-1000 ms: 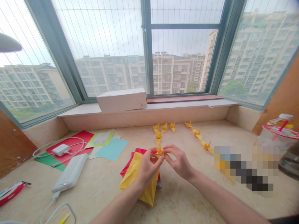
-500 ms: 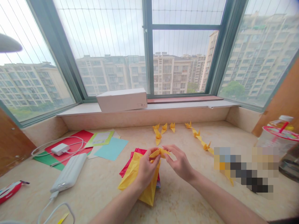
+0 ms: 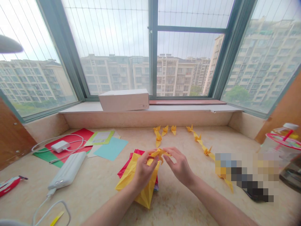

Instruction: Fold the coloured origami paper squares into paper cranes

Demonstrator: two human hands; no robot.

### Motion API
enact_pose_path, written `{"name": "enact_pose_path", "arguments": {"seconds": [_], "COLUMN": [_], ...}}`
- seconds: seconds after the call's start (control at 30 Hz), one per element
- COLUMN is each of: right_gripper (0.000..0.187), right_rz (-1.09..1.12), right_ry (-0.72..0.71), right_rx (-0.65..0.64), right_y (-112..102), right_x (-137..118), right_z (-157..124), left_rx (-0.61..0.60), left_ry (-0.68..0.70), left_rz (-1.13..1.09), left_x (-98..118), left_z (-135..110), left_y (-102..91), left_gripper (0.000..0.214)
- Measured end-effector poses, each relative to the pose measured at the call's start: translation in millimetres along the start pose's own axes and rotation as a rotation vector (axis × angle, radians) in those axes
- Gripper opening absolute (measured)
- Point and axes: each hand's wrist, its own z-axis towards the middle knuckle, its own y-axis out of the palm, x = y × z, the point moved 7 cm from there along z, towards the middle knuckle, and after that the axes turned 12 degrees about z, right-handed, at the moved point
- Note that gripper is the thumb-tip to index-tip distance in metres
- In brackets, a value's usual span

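Observation:
My left hand [image 3: 143,171] and my right hand [image 3: 180,166] meet over the middle of the stone counter [image 3: 98,191], both pinching a small folded yellow paper piece [image 3: 159,153] between their fingertips. Under my left hand lies a stack of yellow and red paper sheets [image 3: 131,177]. Beyond my hands, several finished yellow paper cranes [image 3: 164,130] stand in a row, and a second row of cranes [image 3: 202,146] runs off to the right.
A white power bank [image 3: 68,169] with a cable lies at the left, beside a white charger [image 3: 60,146] on red, green and blue sheets [image 3: 110,149]. A white box [image 3: 123,99] sits on the windowsill. A lidded plastic cup [image 3: 281,144] stands at the right.
The yellow paper piece has turned flatter between my fingertips, and my hands have shifted a little. The view has tipped slightly.

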Motion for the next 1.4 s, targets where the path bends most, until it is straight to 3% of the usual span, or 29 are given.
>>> {"name": "enact_pose_path", "arguments": {"seconds": [0.17, 0.4, 0.7, 0.83, 1.1, 1.4], "right_gripper": [0.028, 0.025, 0.021, 0.023, 0.024, 0.038], "right_rz": [0.022, 0.003, -0.082, -0.087, -0.027, 0.322], "right_ry": [-0.014, -0.042, -0.116, -0.1, 0.043, 0.38], "right_rx": [-0.022, -0.049, -0.088, -0.078, 0.027, 0.192], "right_y": [3, 3, -2, -3, -9, -14], "right_x": [-1, -2, -9, -7, 5, 32], "right_z": [-2, -5, -1, 1, 2, 2], "left_rx": [-0.136, -0.143, -0.24, -0.242, -0.225, -0.166], "left_ry": [-0.066, -0.031, -0.089, -0.121, -0.218, -0.215], "left_rz": [-0.048, -0.092, -0.051, -0.148, -0.362, -0.411], "left_x": [2, 0, 8, 8, 3, -2], "left_z": [-3, -2, -3, -1, 1, 0], "left_y": [14.0, 16.0, 20.4, 20.1, 19.2, 15.9], "left_gripper": [0.033, 0.027, 0.03, 0.029, 0.037, 0.036]}}
